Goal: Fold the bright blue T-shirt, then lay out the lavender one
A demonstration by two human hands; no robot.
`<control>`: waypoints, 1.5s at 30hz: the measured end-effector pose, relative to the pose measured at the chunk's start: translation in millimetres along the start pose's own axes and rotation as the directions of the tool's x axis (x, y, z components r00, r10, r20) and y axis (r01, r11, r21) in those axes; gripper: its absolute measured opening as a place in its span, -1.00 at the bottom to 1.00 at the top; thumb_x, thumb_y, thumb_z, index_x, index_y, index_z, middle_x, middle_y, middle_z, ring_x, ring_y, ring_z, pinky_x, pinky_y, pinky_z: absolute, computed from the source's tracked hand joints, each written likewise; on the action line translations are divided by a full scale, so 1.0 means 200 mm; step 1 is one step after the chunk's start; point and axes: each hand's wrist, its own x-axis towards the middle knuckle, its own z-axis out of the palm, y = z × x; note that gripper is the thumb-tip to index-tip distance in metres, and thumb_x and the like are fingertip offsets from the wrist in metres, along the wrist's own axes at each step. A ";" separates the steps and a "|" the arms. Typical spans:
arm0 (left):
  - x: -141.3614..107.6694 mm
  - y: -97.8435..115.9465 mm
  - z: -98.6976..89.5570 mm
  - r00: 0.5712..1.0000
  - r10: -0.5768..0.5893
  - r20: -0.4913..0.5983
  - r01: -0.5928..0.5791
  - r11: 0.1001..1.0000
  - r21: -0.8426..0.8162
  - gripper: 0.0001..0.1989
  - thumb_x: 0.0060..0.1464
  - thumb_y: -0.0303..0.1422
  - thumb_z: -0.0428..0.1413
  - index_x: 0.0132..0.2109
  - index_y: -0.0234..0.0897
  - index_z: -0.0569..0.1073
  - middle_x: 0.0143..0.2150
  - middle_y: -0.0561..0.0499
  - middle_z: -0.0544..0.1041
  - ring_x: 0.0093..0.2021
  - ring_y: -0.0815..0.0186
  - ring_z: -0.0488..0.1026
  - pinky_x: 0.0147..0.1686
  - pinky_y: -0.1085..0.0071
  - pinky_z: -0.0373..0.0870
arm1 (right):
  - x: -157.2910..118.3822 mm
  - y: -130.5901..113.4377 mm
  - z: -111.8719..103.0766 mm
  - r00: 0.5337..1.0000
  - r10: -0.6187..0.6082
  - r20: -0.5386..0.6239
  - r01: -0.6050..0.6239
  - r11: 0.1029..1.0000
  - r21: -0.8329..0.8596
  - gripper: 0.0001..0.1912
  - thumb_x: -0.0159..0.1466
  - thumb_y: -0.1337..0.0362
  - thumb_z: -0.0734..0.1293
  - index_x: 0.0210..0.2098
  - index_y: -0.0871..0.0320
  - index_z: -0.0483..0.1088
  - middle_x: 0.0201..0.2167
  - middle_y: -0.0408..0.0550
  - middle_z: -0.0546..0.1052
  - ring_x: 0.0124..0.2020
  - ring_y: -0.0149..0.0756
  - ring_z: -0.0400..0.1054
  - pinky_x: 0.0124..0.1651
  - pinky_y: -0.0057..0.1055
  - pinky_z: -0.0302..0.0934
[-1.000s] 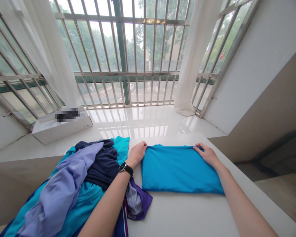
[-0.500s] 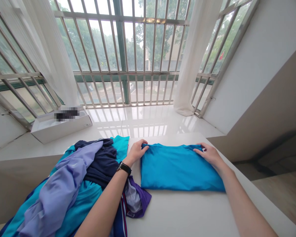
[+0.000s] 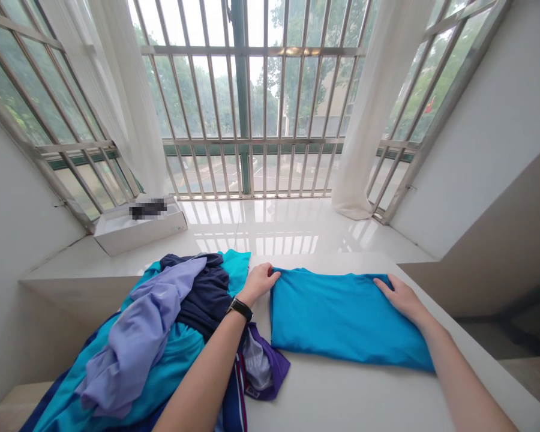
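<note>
A blue garment [image 3: 342,318], folded into a flat rectangle, lies on the white table [image 3: 342,396]. Its far left corner is pinched between the thumb and fingers of my left hand [image 3: 258,282], which has a black watch [image 3: 240,309] on the wrist. At the far right corner, my right hand [image 3: 402,297] grips the top edge, thumb on the cloth and fingers behind it. To the left is a loose heap of clothes: a lavender garment [image 3: 130,342], a navy one [image 3: 207,294] and turquoise cloth [image 3: 180,348]. A purple piece [image 3: 276,366] pokes out beside my left forearm.
Beyond the table is a glossy white windowsill [image 3: 279,222] with an open white box [image 3: 139,237] at its left. Metal window bars [image 3: 265,102] and white curtains [image 3: 360,120] stand behind. A wall [image 3: 472,120] slants down on the right.
The view has shifted, so everything sits further right in the picture. Both hands still hold the blue garment's far corners; its right side now slopes slightly lower toward me.
</note>
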 end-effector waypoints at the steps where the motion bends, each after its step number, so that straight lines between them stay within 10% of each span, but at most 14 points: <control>1: 0.00 0.00 0.00 1.000 -0.002 0.001 0.002 1.000 0.000 -0.75 0.18 -0.19 0.07 -0.35 -0.27 0.45 -0.37 -0.02 0.55 -0.32 0.22 0.49 -0.36 0.39 0.27 | 0.00 0.00 0.00 1.000 -0.002 -0.003 0.002 1.000 0.002 -0.53 0.24 -0.16 0.15 -0.26 0.08 0.42 -0.25 0.09 0.60 -0.17 0.02 0.48 -0.18 -0.21 0.33; 20: -0.03 0.05 0.01 0.997 -0.079 -0.016 0.080 0.990 0.119 -0.75 0.26 -0.19 0.01 -0.08 -0.24 0.43 -0.20 -0.14 0.61 -0.12 0.08 0.54 -0.20 0.31 0.38 | 0.02 0.01 0.04 1.000 -0.016 -0.004 0.015 0.991 -0.131 -0.52 0.23 -0.20 0.11 -0.25 0.04 0.37 -0.33 0.06 0.58 -0.26 0.03 0.48 -0.26 -0.18 0.32; 32: -0.07 0.17 -0.05 0.982 0.116 -0.147 -0.100 0.989 0.108 -0.72 0.24 -0.37 0.01 0.08 -0.23 0.39 0.08 -0.14 0.48 0.11 0.12 0.38 0.11 0.24 0.28 | -0.01 -0.05 0.06 0.959 -0.168 -0.229 0.095 0.949 -0.300 -0.40 0.26 -0.07 0.09 0.12 0.17 0.31 0.10 0.23 0.42 0.13 0.13 0.30 0.13 0.00 0.23; 39: -0.21 0.29 0.18 0.933 0.339 0.123 -0.356 0.920 0.163 -0.28 0.27 0.06 -0.16 0.34 -0.40 0.18 0.39 -0.30 0.15 0.42 -0.09 -0.06 0.36 -0.11 -0.22 | -0.10 -0.20 0.20 0.957 -0.261 0.127 0.288 0.913 -0.289 -0.22 0.21 -0.23 0.14 0.22 0.16 0.28 0.32 0.17 0.26 0.34 0.05 0.10 0.34 -0.03 0.03; 45: -0.17 0.22 0.22 0.934 0.323 0.149 -0.348 0.917 0.194 -0.20 0.25 0.11 -0.23 0.40 -0.40 0.08 0.45 -0.25 0.02 0.45 -0.02 -0.15 0.39 -0.03 -0.28 | -0.10 -0.21 0.25 0.964 -0.201 0.172 0.249 0.907 -0.340 -0.13 0.28 -0.27 0.03 0.36 0.20 0.08 0.40 0.14 0.10 0.40 0.00 -0.04 0.39 0.01 -0.11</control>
